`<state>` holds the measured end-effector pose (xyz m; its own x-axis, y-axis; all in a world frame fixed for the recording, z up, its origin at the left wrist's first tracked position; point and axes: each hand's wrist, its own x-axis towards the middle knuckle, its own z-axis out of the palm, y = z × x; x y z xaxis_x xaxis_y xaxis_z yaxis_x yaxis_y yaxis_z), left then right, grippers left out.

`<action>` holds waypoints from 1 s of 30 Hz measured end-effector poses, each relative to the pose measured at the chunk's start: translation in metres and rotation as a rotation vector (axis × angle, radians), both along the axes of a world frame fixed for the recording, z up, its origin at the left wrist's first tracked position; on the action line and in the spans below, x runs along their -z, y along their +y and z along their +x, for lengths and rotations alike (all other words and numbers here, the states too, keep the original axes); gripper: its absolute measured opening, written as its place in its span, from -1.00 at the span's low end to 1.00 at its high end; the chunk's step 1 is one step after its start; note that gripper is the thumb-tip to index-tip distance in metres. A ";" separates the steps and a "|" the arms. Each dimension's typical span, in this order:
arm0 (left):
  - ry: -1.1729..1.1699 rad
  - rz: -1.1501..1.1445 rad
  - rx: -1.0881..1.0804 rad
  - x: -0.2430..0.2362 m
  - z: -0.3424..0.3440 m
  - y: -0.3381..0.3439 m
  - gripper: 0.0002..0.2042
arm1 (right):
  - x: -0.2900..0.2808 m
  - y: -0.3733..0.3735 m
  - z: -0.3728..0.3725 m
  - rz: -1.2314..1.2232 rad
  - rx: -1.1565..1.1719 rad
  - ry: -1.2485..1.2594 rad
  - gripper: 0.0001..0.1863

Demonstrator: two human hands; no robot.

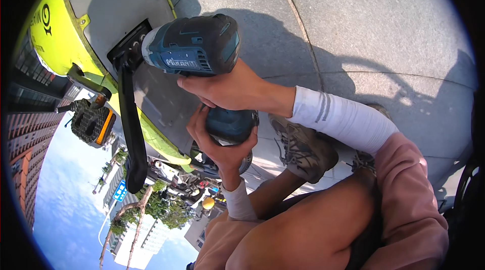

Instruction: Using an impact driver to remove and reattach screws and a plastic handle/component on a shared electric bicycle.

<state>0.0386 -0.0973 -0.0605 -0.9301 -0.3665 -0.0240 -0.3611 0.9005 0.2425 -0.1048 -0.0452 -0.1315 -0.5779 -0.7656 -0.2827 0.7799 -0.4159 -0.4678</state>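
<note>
My right hand (227, 88) is wrapped round the grip of a blue and black cordless power drill (189, 47). Below it, my left hand (209, 141) cups the drill's dark blue battery base (230, 124), fingers curled about its sides. The drill's nose points left at a black bolted plate (132, 42), set into the grey underside of a yellow-green and grey bike (159, 98). The drill body hides its tip, so I cannot tell if it touches a bolt. From that plate a long black kickstand-like bar (132, 128) extends downward in the picture.
A pedal (93, 123) with an orange reflector sticks out at left on a black crank (87, 80). My shoe (303, 151) rests on the grey paving (364, 17). Parked vehicles, trees and buildings stand in the background.
</note>
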 end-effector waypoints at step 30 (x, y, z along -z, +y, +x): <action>0.115 0.967 0.404 0.068 -0.175 0.198 -0.18 | -0.064 0.404 -0.013 0.711 0.654 0.550 -0.59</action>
<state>-0.1363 0.1008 -0.1282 -0.9940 0.0997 -0.0447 -0.0066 0.3537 0.9353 -0.1175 0.3589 -0.0674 -0.9925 -0.0330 -0.1174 0.1214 -0.1703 -0.9779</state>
